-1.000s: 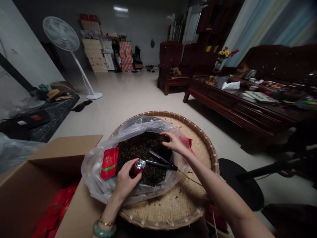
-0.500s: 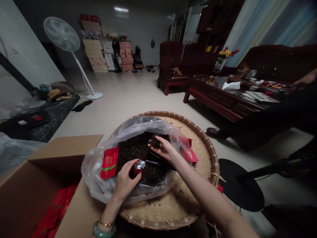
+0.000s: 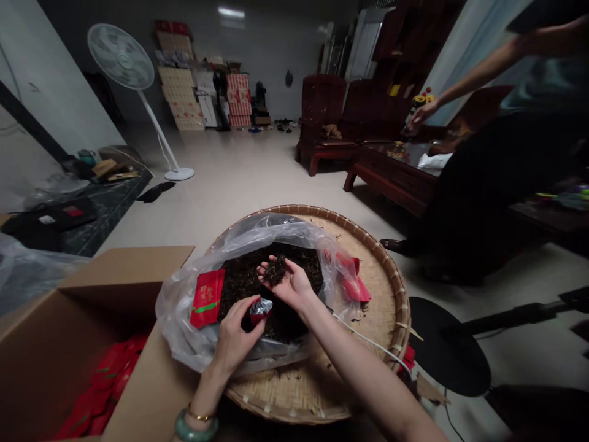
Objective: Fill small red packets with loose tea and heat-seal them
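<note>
My left hand (image 3: pixel 232 334) pinches a small red packet (image 3: pixel 260 309) whose silver-lined mouth faces up. Just above and beyond it, my right hand (image 3: pixel 297 287) is turned palm up, its fingers curled around a clump of dark dried tea leaves (image 3: pixel 275 271). Both hands are over a clear plastic bag (image 3: pixel 177 307), spread open and full of loose tea leaves (image 3: pixel 242 261). On the bag's left side lies a flat red packet (image 3: pixel 207 298) with gold characters and a green stripe. The bag rests on a round woven bamboo tray (image 3: pixel 317 393).
An open cardboard box (image 3: pixel 124 265) at left holds many red packets (image 3: pixel 99 383). More red packets (image 3: pixel 354 288) lie on the tray's right side. A white cord (image 3: pixel 368 344) crosses its rim. A person (image 3: pixel 501 159) stands at right, near a black stand base (image 3: pixel 448 344).
My right hand has moved left, palm turned further up, showing the clump of leaves. My left hand keeps the packet. The person at right has moved into fuller view, an arm stretched out.
</note>
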Tool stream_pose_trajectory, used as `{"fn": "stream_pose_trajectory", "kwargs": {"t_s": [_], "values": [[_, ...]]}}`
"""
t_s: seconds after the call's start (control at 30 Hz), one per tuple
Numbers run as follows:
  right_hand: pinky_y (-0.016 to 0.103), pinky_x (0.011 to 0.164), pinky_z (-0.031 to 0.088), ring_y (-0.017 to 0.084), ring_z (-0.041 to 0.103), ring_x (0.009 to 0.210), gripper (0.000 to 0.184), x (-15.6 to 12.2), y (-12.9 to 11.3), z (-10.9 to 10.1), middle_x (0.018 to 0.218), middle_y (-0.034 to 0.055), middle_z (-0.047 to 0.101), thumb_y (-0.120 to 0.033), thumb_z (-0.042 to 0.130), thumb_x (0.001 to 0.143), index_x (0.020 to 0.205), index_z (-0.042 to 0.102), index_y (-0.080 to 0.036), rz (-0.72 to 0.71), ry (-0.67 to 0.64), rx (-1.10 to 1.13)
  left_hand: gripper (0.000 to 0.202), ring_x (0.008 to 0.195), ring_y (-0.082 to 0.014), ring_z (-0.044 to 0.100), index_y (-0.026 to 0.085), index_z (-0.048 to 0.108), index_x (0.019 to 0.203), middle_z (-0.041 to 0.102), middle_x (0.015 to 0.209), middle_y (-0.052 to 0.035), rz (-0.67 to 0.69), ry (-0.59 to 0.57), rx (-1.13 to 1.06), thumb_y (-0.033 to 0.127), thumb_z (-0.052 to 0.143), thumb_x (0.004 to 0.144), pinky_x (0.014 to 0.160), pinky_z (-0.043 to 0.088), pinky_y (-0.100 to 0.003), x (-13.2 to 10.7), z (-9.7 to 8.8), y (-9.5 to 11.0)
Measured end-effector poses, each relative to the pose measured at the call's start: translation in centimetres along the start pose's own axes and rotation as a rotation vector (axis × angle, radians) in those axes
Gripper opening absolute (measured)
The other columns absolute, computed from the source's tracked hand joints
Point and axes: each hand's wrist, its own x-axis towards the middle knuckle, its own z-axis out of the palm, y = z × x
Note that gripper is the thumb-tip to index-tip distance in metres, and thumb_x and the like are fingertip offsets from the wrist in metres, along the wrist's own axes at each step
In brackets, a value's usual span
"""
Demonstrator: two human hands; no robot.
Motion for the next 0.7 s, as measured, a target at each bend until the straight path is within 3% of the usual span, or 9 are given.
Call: {"fn": "stream_pose_trajectory", "kwargs": {"t_s": [0.13, 0.27, 0.4, 0.53, 0.7], "values": [[0.035, 0.072, 0.056, 0.02, 0.067, 0.082, 0.023, 0.1, 0.5, 0.3, 0.079, 0.0092, 0.069, -0.018, 0.039, 0.086, 0.095, 0.059, -0.011, -0.004, 0.049, 0.029, 0.033, 0.096, -0.0204, 0.064, 0.018, 0.058, 0.11, 0.066, 0.106, -0.0076, 0.005, 0.011, -0.004, 0.02, 0.059, 0.077, 0.086, 0.053, -0.035, -0.1, 0.0, 0.1], [0.033, 0.069, 0.057, 0.021, 0.067, 0.083, 0.024, -0.1, 0.6, 0.5, 0.083, 0.0149, 0.069, -0.026, 0.043, 0.087, 0.089, 0.058, -0.008, 0.067, 0.056, 0.027, 0.033, 0.095, -0.0201, 0.064, 0.018, 0.057, 0.11, 0.066, 0.105, -0.0076, 0.006, 0.011, -0.003, 0.02, 0.059, 0.077, 0.086, 0.053, -0.035, -0.1, 0.0, 0.1], [0.031, 0.065, 0.058, 0.02, 0.067, 0.079, 0.032, -0.1, 0.8, 0.6, 0.082, 0.0158, 0.07, -0.026, 0.037, 0.09, 0.097, 0.057, -0.003, 0.165, 0.07, 0.015, 0.034, 0.097, -0.0204, 0.063, 0.018, 0.057, 0.111, 0.065, 0.107, -0.0077, 0.011, 0.005, -0.009, 0.019, 0.059, 0.077, 0.087, 0.053, -0.035, -0.2, 0.0, 0.0], [0.028, 0.062, 0.057, 0.018, 0.067, 0.077, 0.028, 0.0, 1.0, 0.7, 0.075, 0.0104, 0.069, -0.023, 0.035, 0.091, 0.093, 0.058, -0.008, 0.114, 0.057, 0.025, 0.035, 0.098, -0.0207, 0.063, 0.019, 0.057, 0.111, 0.065, 0.107, -0.0077, 0.009, -0.004, -0.004, 0.019, 0.059, 0.077, 0.087, 0.052, -0.036, -0.2, 0.1, -0.1], [0.022, 0.053, 0.054, 0.015, 0.065, 0.069, 0.029, -0.4, 1.2, 1.4, 0.076, 0.0117, 0.068, -0.025, 0.034, 0.092, 0.092, 0.059, -0.009, 0.053, 0.071, 0.067, 0.034, 0.097, -0.0204, 0.063, 0.019, 0.057, 0.111, 0.066, 0.106, -0.0076, 0.01, 0.0, -0.002, 0.019, 0.059, 0.077, 0.087, 0.053, -0.035, -0.2, 0.1, -0.1]]}}
